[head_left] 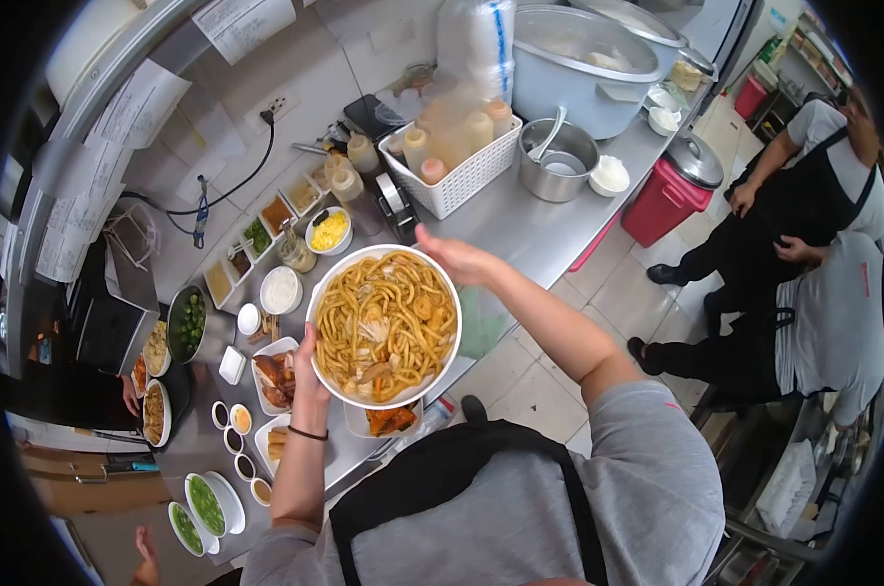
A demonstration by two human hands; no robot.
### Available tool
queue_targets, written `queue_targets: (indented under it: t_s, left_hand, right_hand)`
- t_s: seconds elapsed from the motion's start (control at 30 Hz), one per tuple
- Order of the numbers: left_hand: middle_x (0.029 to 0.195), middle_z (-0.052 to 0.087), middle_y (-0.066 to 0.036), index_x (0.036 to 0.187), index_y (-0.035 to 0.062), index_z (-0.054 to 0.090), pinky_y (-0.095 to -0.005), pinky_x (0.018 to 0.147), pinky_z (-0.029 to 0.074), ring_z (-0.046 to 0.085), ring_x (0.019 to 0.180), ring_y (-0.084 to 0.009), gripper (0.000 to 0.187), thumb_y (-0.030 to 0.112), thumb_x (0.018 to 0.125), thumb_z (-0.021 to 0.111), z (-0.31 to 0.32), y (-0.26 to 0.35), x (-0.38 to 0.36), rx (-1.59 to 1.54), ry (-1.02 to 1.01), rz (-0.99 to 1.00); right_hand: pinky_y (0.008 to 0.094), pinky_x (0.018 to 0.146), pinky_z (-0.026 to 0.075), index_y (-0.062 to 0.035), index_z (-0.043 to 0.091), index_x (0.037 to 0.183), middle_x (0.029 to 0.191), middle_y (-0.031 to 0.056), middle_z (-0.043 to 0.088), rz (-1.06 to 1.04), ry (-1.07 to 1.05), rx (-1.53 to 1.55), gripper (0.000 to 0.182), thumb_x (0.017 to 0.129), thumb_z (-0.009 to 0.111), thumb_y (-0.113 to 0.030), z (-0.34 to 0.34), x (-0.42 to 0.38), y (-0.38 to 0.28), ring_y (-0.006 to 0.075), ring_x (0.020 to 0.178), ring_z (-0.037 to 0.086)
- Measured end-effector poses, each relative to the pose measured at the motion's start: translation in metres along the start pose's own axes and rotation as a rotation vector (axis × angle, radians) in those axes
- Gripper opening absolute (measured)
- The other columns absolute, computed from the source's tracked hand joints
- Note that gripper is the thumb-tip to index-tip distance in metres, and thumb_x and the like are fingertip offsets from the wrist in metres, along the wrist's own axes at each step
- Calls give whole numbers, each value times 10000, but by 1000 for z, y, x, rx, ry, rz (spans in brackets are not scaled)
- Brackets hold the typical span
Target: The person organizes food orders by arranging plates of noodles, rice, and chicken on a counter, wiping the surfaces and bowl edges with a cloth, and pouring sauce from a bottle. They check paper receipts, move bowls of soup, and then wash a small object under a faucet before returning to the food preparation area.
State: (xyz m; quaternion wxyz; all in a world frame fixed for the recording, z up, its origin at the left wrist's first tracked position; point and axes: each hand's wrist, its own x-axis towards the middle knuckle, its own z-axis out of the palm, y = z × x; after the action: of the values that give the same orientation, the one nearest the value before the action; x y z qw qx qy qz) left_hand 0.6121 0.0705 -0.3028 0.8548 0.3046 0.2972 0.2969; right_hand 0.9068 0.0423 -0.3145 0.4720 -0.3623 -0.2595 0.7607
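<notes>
The steel counter (535,227) runs from beyond the right hand (454,260) round to the far side of the left hand (309,363). On it, well past the right hand, sits a large blue-grey tub (581,93). A white basket (462,195) of squeeze bottles is nearer, just beyond that hand. The round white bowl (455,342), filled with thick yellow noodles (378,322), is between the hands. The left hand grasps its near-left rim, thumb uppermost; the right meets the opposite rim with its thumb lifted, and I cannot tell how its hidden fingers grip. A tray of roast chicken (274,381) lies just left of the left hand, and small sauce cups (234,439) farther left, past the wrist.

The step in hand looks like supporting the full bowl in the air. Any next move would seem to call for a level rim, weight shared by both hands, and clearance from those dishes.
</notes>
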Motion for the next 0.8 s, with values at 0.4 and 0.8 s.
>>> queue_targets:
  t_s: [0.4,0.8]
  left_hand:
    - [1224,454,-138,1247,-4,354,-359,929,381,459,1108,-241,522,392,906,335,20,7,-26,15,54,201]
    - [1201,469,-157,1224,-27,370,-358,910,403,484,1080,-248,542,402,894,369,40,14,-12,-37,-32,172]
  right_hand:
    - [239,734,395,-74,534,875,956,2,552,-454,319,-259,87,797,564,-98,-46,-37,6,79,828,484]
    - [234,786,395,-18,618,954,780,19,525,-681,150,-1518,185,806,580,-122,29,-27,-76,103,843,508]
